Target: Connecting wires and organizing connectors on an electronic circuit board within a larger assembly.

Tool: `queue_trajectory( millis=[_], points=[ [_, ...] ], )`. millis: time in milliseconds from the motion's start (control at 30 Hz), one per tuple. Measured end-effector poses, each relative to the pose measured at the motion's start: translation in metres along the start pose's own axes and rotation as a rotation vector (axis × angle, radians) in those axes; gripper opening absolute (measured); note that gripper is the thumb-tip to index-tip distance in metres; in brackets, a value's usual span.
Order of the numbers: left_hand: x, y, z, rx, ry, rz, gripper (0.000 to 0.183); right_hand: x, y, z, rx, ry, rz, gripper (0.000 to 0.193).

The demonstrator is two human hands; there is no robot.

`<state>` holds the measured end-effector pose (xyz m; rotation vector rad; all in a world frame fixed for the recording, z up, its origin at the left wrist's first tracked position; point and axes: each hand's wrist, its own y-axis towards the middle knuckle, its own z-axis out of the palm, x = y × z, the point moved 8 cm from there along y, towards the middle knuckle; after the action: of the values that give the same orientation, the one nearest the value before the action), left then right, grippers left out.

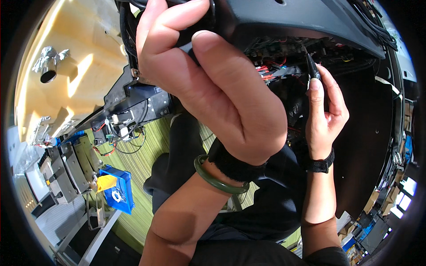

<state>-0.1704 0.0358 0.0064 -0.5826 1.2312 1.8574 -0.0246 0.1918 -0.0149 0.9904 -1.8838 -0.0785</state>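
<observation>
Black panel [310,17] gripped by left hand [213,84]; right hand [326,115] pinches dark tool [313,66]; blue bin [117,188] lower left.

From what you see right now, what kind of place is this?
Probably a repair or assembly workshop. The left hand grips a dark panel above exposed red and black wires, the right hand holds a thin tool, and a blue parts bin sits below.

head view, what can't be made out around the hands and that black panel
Head view:
- Left hand: what its fingers grip is hidden by the hand and the black panel.
- Right hand: the thin dark tool has its tip lost among dark wiring.
- Panel top: cut off by the upper edge.
</observation>
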Motion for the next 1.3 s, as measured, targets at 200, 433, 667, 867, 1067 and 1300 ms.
queue_trajectory(
  millis=[200, 433, 667, 867, 1067, 1300],
  points=[
    [-0.0001, 0.0019, 0.0018, 0.027, 0.033, 0.097, 0.021, -0.0047, 0.0017, -0.0008, -0.037, 0.082, 0.059, 0.025],
    [-0.0003, 0.0014, 0.0019, 0.027, 0.034, 0.115, 0.022, -0.0008, 0.0013, 0.0016, -0.013, 0.070, 0.037, 0.025],
    [-0.0020, 0.0020, 0.0024, 0.031, 0.069, 0.098, 0.022, -0.0042, 0.0004, -0.0010, -0.038, 0.135, 0.081, 0.024],
    [0.0017, 0.0019, 0.0015, 0.017, 0.003, 0.018, 0.020, -0.0034, -0.0003, 0.0023, 0.002, 0.084, 0.062, 0.025],
    [0.0001, 0.0011, 0.0023, 0.005, 0.048, 0.054, 0.020, -0.0047, 0.0004, 0.0015, -0.001, 0.029, 0.017, 0.029],
    [-0.0004, 0.0028, 0.0008, 0.026, 0.064, 0.052, 0.020, -0.0075, 0.0020, 0.0013, -0.007, 0.054, 0.053, 0.029]
  ],
)
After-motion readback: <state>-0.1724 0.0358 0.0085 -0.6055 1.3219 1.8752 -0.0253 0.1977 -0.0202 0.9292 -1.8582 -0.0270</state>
